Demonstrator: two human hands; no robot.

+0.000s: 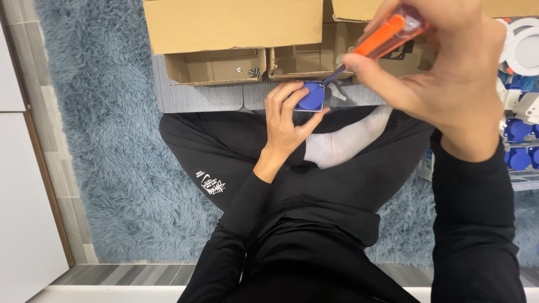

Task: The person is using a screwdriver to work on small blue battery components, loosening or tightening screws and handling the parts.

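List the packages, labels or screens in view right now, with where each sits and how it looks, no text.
Large cardboard box: top centre, brown, plain flap facing the camera.
Small open carton: below the large box, left, brown, small metal screws inside.
Second open carton: beside it, right, brown, just behind the blue part held in the left hand.
White printed logo: on the black trouser leg.
No screens or signs visible.

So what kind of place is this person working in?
Likely a room at home used for small assembly work: the person sits on a shaggy blue rug, with open cardboard boxes ahead and a stack of blue and white parts alongside.
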